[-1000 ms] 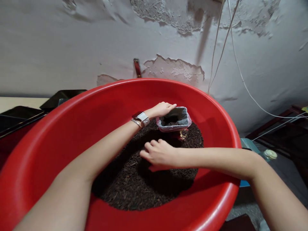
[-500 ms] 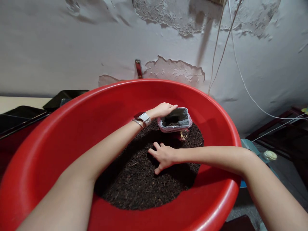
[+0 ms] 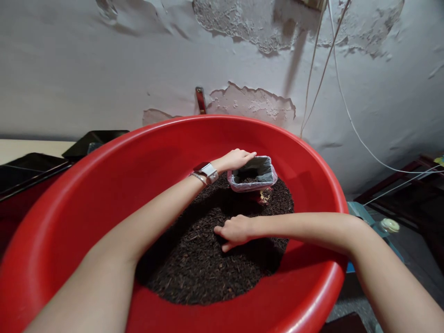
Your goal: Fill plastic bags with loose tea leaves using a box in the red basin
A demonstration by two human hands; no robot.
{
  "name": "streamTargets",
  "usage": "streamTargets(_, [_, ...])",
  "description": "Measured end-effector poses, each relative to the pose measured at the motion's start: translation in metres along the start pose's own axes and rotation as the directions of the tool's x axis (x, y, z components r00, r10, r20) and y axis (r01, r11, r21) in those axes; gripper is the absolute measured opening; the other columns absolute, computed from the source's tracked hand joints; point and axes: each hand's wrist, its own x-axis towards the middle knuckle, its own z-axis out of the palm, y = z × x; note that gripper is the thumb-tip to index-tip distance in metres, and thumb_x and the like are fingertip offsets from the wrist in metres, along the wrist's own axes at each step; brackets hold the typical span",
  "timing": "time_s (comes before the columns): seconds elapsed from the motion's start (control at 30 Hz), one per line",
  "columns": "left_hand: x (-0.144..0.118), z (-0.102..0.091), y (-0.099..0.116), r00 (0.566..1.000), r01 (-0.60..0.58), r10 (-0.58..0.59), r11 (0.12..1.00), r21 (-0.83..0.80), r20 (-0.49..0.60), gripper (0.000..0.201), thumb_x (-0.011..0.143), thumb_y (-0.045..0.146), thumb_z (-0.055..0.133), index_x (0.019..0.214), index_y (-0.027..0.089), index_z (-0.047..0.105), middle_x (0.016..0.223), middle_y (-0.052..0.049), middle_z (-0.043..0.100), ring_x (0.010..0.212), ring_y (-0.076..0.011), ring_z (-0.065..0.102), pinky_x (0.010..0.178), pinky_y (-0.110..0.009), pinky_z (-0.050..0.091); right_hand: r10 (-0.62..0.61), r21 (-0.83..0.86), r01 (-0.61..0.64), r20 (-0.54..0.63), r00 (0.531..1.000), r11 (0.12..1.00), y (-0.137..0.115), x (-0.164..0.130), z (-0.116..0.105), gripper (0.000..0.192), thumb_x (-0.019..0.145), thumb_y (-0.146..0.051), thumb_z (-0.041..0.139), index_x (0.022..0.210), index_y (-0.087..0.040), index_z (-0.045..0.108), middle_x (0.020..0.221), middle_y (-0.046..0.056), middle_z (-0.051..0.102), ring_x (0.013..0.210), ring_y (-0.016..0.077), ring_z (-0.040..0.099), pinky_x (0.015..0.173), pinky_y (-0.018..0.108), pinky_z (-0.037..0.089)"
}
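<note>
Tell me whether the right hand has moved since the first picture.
Yes. Judged against the red tub, the right hand has shifted slightly rightward and towards the tub's near side.

Dim light throws deep shadows on loose dark-brown shreds (image 3: 201,273), glare streaks the round red plastic tub (image 3: 29,277), and edges look stretched.
</note>
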Motion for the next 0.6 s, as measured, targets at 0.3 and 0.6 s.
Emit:
streamTargets(0.3, [0.002, 0.003, -0.003, 1.000, 0.000, -0.001, 1.000, -0.023, -0.006, 0.059, 0.089, 0.052, 0.021, 0.099, 0.016, 0.067, 0.095, -0.010, 0.068, 0.080, -0.0203, 0.062, 0.067, -0.025, 0.042, -0.121, -0.060, 0.114, -0.143, 0.982, 0.992, -0.001, -0.025, -0.054, 0.041, 0.084, -0.042, 0.050, 0.113, -0.014, 0.050, 0.093, 0.013, 0.065, 0.083, 0.0257, 0.064, 0.062, 0.034, 0.050])
streamTargets(0.6, [0.016, 0.006, -0.011, 0.986, -0.166, 0.159, 0.973, 0.160, 0.059, 0.033, 0.085, 0.034, 0.043, 0.102, 0.016, 0.065, 0.097, -0.009, 0.068, 0.076, -0.0189, 0.060, 0.066, -0.026, 0.038, 0.308, -0.096, -0.441, -0.583, 0.752, 0.893, 0.052, -0.054, -0.102, 0.033, 0.083, -0.028, 0.047, 0.109, -0.006, 0.050, 0.101, 0.019, 0.061, 0.087, 0.0251, 0.060, 0.065, 0.033, 0.046])
